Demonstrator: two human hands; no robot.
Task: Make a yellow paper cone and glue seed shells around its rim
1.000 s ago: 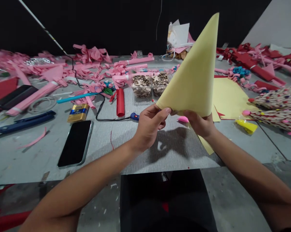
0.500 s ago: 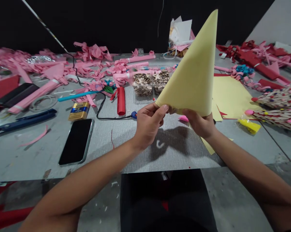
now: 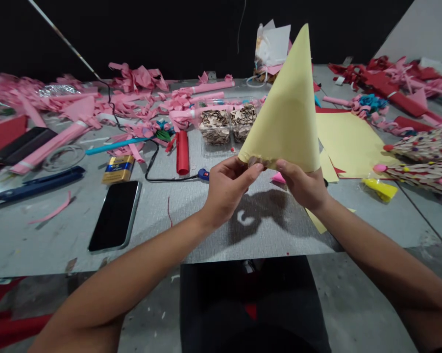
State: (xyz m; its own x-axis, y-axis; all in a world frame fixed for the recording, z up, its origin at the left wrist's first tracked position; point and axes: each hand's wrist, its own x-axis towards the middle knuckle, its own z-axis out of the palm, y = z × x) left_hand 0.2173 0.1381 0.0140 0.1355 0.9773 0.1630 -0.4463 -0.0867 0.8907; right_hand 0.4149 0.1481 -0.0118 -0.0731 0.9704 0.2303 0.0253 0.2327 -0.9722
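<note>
A pale yellow paper cone [image 3: 287,110] is held up over the table, its tip pointing up and slightly right. My left hand [image 3: 228,189] pinches the lower left rim between thumb and fingers. On the rim's right part, my right hand [image 3: 304,185] grips with the thumb outside; its other fingers are mostly hidden inside or behind the paper. The bottom edge looks slightly crinkled between the two thumbs. Behind the cone sits a clear plastic box [image 3: 228,125] of small pale wooden pieces, partly covered by it.
A phone [image 3: 115,215], a gold-and-blue pack [image 3: 118,169], a navy tool [image 3: 35,186] and a red roll [image 3: 183,153] lie to the left. Yellow sheets [image 3: 353,147] and decorated cones [image 3: 423,169] are at right. Pink paper scraps [image 3: 140,81] line the back.
The cone's tip has swung left and a little lower, and the cone looks rounder at its base. Both thumbs have shifted along the rim.
</note>
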